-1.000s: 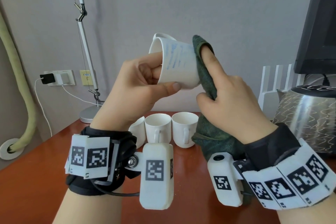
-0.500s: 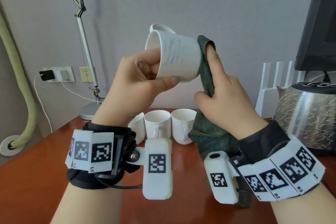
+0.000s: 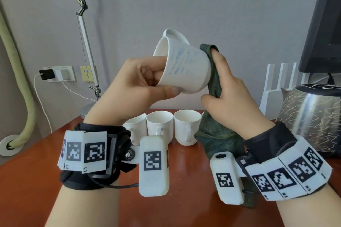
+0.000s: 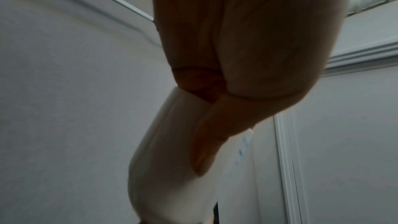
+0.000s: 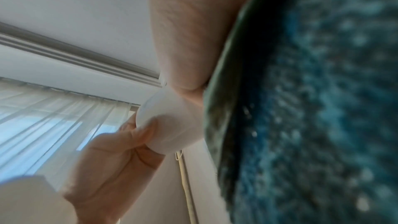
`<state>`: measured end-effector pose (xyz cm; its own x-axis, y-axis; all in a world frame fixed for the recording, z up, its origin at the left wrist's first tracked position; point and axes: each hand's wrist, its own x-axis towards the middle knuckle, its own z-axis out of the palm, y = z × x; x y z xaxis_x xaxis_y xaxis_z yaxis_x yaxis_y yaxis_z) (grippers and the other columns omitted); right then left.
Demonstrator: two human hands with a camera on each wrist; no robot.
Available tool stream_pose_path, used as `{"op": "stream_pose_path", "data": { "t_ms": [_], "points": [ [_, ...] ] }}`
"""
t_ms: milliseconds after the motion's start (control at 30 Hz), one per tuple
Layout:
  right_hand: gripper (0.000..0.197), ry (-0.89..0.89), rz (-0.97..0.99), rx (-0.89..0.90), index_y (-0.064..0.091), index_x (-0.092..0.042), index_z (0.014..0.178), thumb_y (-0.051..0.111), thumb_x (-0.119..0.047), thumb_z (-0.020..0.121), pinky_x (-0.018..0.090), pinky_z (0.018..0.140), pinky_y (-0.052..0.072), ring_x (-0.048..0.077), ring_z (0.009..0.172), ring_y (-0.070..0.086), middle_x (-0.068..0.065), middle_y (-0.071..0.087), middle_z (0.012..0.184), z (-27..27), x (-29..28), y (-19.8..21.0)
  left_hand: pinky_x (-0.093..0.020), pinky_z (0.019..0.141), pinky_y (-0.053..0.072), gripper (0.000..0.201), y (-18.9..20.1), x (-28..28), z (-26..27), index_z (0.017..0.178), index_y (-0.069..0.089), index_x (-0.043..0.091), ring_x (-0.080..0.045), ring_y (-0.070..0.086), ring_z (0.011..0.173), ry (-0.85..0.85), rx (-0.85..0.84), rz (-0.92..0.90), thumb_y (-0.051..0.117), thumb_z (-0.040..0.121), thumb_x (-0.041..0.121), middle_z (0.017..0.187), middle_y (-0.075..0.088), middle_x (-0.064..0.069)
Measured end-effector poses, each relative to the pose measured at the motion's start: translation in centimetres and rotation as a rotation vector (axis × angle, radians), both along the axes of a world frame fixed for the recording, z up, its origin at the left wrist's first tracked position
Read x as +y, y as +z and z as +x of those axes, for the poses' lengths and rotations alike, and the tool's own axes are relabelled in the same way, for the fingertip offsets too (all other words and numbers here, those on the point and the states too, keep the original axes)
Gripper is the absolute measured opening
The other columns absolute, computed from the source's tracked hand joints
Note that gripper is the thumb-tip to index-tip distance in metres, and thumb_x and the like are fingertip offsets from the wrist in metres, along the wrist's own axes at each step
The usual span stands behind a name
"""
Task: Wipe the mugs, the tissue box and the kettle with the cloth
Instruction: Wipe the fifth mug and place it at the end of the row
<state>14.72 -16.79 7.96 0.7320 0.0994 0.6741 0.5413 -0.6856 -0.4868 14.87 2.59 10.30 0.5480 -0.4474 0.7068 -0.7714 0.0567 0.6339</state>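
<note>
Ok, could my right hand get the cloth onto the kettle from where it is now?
Probably yes: the right hand already grips the cloth, and the kettle stands just to its right with nothing between.

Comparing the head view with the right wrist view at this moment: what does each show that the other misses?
Only the head view shows the three mugs on the table, the kettle, the lamp and the blue marks on the held mug. Only the right wrist view shows the curtain. Both show the left hand gripping the held mug and the right hand pressing the green cloth against its base.
</note>
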Motion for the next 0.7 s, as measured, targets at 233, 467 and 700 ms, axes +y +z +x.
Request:
{"op": "stream_pose_path", "data": {
  "t_ms": [233, 467, 700],
  "points": [
    [0.088, 0.075, 0.061, 0.014, 0.01, -0.036, 0.148, 0.053, -0.001, 0.08, 0.044, 0.065, 0.048, 0.02, 0.072, 0.057, 0.002, 0.057, 0.084, -0.2, 1.1, -0.1, -0.03, 0.082, 0.058, 0.045, 0.0, 0.6, 0.3, 0.103, 0.075, 0.024, -0.011, 0.07, 0.09, -0.006, 0.005, 0.025, 0.067, 0.074, -0.009, 0.096, 0.076, 0.0],
    [0.105, -0.108, -0.248, -0.113, -0.034, -0.032, 0.134, 0.053, -0.007, 0.08, 0.03, 0.046, 0.028, 0.011, 0.052, 0.038, -0.01, 0.033, 0.064, -0.3, 3.0, -1.6, -0.03, 0.083, 0.057, 0.039, 0.2, -0.3, 0.4, 0.11, 0.065, 0.006, -0.017, 0.071, 0.091, 0.097, 0.007, -0.122, 0.062, 0.08, -0.019, 0.1, 0.074, -0.005],
    [0.099, -0.092, -0.19, -0.033, -0.013, -0.039, 0.147, 0.053, -0.007, 0.081, 0.033, 0.051, 0.04, 0.018, 0.058, 0.047, -0.002, 0.046, 0.068, 0.4, 1.3, -1.1, -0.035, 0.084, 0.056, 0.042, 0.2, 0.4, 0.0, 0.103, 0.073, 0.017, -0.016, 0.072, 0.089, 0.049, 0.048, 0.018, 0.066, 0.073, -0.01, 0.095, 0.076, -0.005]
  ]
}}
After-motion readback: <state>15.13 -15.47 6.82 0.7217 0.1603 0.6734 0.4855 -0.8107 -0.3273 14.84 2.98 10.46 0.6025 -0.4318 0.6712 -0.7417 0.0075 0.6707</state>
